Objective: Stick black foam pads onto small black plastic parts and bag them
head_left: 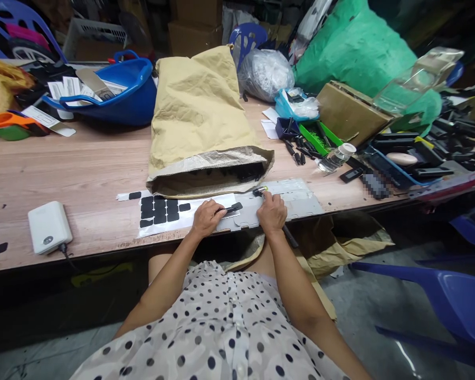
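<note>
The left hand (209, 217) is nearly closed, pinching a small black piece (233, 207), I think to keep it still. The piece pokes out between two and three o'clock from that hand, toward the right hand (272, 212). That one is curled tight around what looks like a hammer (259, 191), head at eleven o'clock, handle at five. A grey board (303, 198) lies under the work, maybe to save the counter (103, 153) from knocks. At nine o'clock from the left hand, black patches (172, 216) sit close, probably for easy reach. At twelve, a big bag (198, 111) gapes toward the person.
</note>
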Available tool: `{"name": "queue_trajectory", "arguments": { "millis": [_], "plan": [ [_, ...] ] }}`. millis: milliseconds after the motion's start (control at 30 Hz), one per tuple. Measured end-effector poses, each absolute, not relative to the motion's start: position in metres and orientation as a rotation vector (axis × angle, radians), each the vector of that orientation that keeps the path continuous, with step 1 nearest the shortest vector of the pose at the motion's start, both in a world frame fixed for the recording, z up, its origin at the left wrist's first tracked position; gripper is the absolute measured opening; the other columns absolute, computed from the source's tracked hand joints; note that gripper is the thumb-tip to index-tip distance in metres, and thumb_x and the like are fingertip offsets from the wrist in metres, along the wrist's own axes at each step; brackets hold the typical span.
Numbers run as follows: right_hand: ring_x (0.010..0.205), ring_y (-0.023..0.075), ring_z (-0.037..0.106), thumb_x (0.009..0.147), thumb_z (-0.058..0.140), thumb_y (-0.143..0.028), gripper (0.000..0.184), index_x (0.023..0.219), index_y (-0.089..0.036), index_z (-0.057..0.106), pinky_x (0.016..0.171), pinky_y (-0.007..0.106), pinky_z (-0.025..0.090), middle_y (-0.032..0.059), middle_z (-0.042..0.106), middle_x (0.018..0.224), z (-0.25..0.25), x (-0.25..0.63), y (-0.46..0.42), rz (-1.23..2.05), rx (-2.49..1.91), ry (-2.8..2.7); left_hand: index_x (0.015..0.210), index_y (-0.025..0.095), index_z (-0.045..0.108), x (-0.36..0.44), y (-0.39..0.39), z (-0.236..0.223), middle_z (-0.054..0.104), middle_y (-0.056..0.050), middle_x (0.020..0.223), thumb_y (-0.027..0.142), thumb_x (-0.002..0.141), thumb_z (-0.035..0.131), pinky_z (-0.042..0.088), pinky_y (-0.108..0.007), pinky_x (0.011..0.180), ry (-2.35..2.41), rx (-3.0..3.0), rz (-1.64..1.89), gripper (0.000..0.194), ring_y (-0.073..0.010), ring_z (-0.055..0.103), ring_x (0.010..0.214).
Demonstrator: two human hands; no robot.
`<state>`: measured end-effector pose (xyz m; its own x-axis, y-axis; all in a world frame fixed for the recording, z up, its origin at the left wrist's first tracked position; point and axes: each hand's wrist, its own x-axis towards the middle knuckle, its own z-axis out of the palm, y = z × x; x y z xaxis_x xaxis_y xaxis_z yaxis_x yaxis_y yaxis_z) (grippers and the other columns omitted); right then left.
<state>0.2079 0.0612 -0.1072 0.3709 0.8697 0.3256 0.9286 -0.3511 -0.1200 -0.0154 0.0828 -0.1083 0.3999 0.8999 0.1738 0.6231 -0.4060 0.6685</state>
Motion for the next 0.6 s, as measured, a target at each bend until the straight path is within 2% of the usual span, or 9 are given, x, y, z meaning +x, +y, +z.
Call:
{"name": "queue_trajectory", "arguments": {
  "millis": [200,300,400,533,600],
  "plan": [
    [0.091,0.0241,0.05,0.094,0.044,-0.018,0.036,0.124,-0.019,0.064,0.069,0.032,0.033,0.0113,0.056,0.1,-0.111,0.206,0.061,-0.338,-2.335,-1.605,0.101,0.022,0.069,-0.02,0.059,-0.094,0.066,-0.006,0.098,0.034,0.096,0.051,0.051,-0.033,0.083,1.123,2.147,0.941,0.022,-0.0201,0.061,0.091],
    [0.09,0.0241,0.05,0.094,0.043,-0.018,0.037,0.125,-0.019,0.063,0.07,0.033,0.033,0.0112,0.056,0.099,-0.112,0.206,0.061,-0.349,-2.332,-1.6,0.107,0.022,0.067,-0.024,0.027,-0.091,0.069,-0.005,0.093,0.035,0.098,0.048,0.053,-0.031,0.079,0.939,2.164,0.886,0.024,-0.0185,0.064,0.084],
    [0.091,0.0244,0.05,0.094,0.044,-0.018,0.037,0.125,-0.019,0.063,0.07,0.033,0.034,0.0113,0.056,0.1,-0.112,0.206,0.06,-0.347,-2.34,-1.591,0.107,0.023,0.068,-0.024,-0.001,-0.1,0.072,-0.004,0.092,0.033,0.097,0.049,0.053,-0.03,0.077,0.889,2.155,0.65,0.023,-0.0194,0.067,0.082],
    [0.092,0.0246,0.05,0.094,0.042,-0.017,0.037,0.125,-0.02,0.063,0.07,0.033,0.033,0.0113,0.057,0.1,-0.11,0.205,0.06,-0.33,-2.338,-1.592,0.105,0.023,0.071,-0.021,-0.01,-0.121,0.075,-0.008,0.098,0.025,0.094,0.054,0.053,-0.033,0.08,1.324,1.996,0.076,0.021,-0.0252,0.071,0.092],
    [0.092,0.0244,0.05,0.094,0.042,-0.017,0.038,0.125,-0.02,0.063,0.07,0.033,0.033,0.0111,0.057,0.1,-0.11,0.205,0.061,-0.324,-2.339,-1.592,0.102,0.022,0.072,-0.022,-0.006,-0.13,0.075,-0.011,0.098,0.017,0.091,0.054,0.053,-0.036,0.078,1.519,1.904,-0.089,0.022,-0.0291,0.071,0.096]
  ]
}}
